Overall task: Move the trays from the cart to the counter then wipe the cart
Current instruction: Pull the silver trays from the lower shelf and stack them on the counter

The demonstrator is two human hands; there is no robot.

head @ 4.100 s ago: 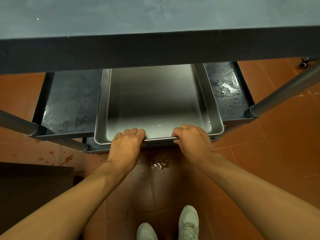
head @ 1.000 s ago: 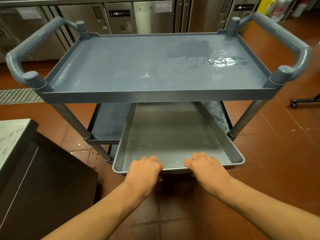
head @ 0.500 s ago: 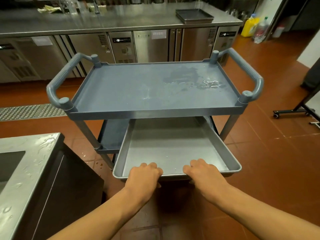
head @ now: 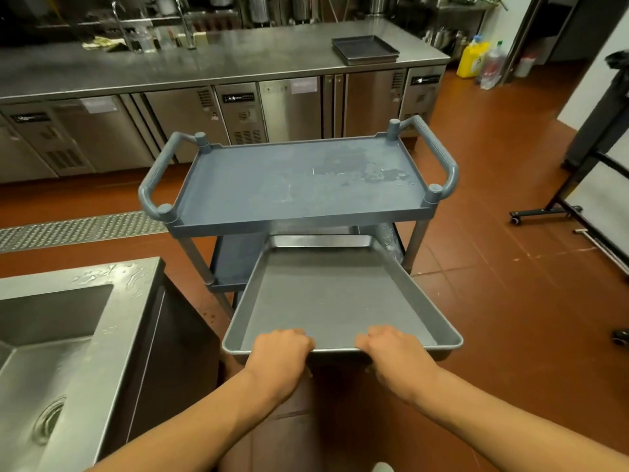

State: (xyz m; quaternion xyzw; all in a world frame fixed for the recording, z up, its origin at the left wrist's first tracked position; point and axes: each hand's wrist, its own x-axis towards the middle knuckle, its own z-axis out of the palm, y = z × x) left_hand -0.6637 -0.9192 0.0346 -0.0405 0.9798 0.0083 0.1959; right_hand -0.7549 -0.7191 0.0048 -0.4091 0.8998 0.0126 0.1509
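At centre foreground: one wide, shallow, rectangular tray of dull grey metal [head: 335, 298], rimmed on all sides and bare inside. Near rim gripped by both hands; far end reaches under the top shelf of the cart, over the lower shelf, whether resting there or lifted clear cannot be told.

Left hand [head: 279, 354]: fingers curled over the tray's near rim, left of its middle, clamped on it. Right hand [head: 394, 352]: fingers curled over the same rim, right of its middle, likewise clamped. Hands apart from each other; both forearms bare.

Beyond the tray: one blue-grey plastic two-shelf service cart [head: 299, 185] with looped handles at both ends and metal legs. Top shelf carries no items but shows wet patches toward its right side. Lower shelf [head: 235, 258] partly visible to the left of the tray.

Behind the cart: one long stainless-steel tabletop [head: 204, 63] over a run of steel cabinet doors. On its right end, a small stack of dark square trays [head: 365, 49]. Taps and assorted small items along its back, too blurred to itemise.

Lower left: one stainless-steel sink unit [head: 51, 335], basin with drain, rim beaded with water.

Floor: red-brown tiles [head: 510, 301], with a perforated metal drain grate [head: 78, 229] at left. Far right corner: one yellow jug [head: 471, 59].
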